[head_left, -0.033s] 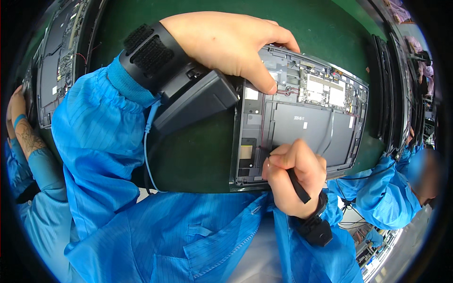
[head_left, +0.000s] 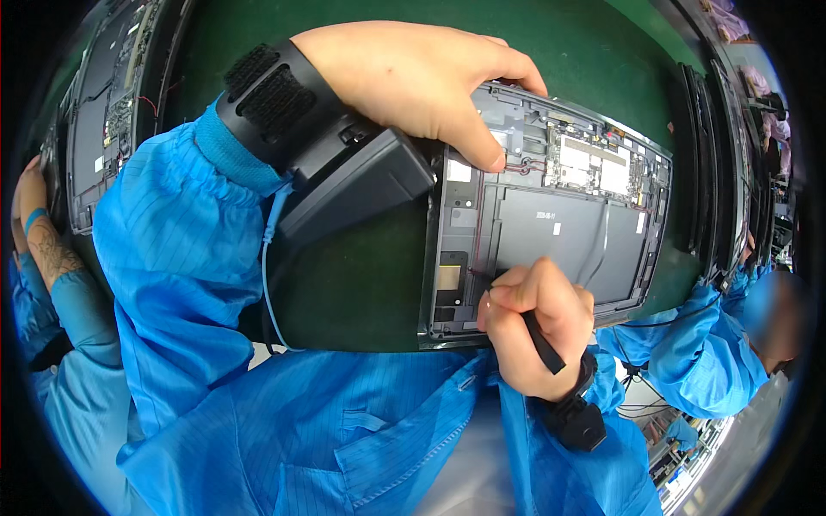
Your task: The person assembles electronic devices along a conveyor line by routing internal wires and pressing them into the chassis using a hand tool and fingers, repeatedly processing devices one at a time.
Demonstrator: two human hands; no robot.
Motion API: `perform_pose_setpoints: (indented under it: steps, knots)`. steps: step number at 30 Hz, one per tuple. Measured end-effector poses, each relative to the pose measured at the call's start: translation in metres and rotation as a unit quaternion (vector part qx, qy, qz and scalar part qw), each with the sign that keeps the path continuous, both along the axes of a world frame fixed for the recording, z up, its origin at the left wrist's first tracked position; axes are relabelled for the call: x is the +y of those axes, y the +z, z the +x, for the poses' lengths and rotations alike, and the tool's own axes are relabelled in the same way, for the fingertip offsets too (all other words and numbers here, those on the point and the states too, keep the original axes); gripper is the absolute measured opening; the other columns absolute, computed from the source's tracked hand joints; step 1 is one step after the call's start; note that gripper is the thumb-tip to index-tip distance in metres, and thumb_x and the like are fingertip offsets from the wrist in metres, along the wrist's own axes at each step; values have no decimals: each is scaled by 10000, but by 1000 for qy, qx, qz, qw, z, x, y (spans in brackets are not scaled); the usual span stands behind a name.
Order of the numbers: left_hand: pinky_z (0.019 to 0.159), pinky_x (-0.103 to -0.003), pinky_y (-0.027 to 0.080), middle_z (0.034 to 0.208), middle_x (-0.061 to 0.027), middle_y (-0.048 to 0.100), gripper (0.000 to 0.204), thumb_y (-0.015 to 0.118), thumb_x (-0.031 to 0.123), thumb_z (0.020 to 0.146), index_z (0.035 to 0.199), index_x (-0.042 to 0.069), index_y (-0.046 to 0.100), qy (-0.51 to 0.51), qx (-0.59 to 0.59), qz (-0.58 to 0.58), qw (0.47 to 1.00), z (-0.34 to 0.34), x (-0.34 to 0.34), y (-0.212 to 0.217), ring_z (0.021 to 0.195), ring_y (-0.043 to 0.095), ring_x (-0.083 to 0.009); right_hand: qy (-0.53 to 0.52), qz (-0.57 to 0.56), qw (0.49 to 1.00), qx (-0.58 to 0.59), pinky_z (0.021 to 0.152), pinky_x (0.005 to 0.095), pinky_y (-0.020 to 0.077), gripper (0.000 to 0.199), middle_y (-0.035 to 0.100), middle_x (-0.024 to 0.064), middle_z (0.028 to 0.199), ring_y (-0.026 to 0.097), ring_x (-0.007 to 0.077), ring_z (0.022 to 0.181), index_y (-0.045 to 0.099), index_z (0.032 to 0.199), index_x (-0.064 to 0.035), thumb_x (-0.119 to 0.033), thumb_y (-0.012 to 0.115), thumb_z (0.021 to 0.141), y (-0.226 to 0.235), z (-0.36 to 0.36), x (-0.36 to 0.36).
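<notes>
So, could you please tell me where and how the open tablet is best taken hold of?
I'd take the open tablet by the right edge of its frame, coming from the right: that rim is clear of hands, while the left hand covers the upper left corner. Its insides face up, so a narrow pinch on the rim would probably keep off the exposed circuit board.

The green tabletop (head_left: 361, 297) bears an opened flat electronic device (head_left: 533, 228).

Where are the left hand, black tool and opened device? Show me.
Left hand (head_left: 417, 76): head view, back of the hand.
Black tool (head_left: 545, 345): head view, its protruding end.
Opened device (head_left: 527, 230): head view, dark flat panel.
</notes>
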State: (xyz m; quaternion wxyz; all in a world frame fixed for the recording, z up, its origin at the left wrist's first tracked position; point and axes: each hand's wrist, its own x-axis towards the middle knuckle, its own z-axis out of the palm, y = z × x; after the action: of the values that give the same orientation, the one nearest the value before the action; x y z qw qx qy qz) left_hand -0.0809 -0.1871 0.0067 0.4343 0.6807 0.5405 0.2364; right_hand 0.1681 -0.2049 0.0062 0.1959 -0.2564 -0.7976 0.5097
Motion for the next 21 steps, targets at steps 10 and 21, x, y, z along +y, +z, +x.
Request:
perform_pose_setpoints:
  steps: [10, 21]
  knots:
    - [1005, -348, 380, 1170, -117, 544, 573, 713, 153, 788, 1307, 24, 506, -2, -15, 150, 989, -2, -9, -29, 1163, 481, -265, 12, -26, 999, -46, 484, 318, 451, 144, 569, 119, 612, 574, 259, 490, 463, 667, -12, 71, 570, 712, 10, -10, 11]
    - [978, -345, 392, 1150, -126, 562, 561, 706, 98, 779, 1300, 23, 511, 1, -20, 156, 987, 0, -13, -28, 1141, 494, -275, -65, -180, 981, 31, 629, 222, 467, 64, 610, 70, 744, 576, 86, 686, 481, 903, 13, 69, 509, 887, 9, -36, 23]
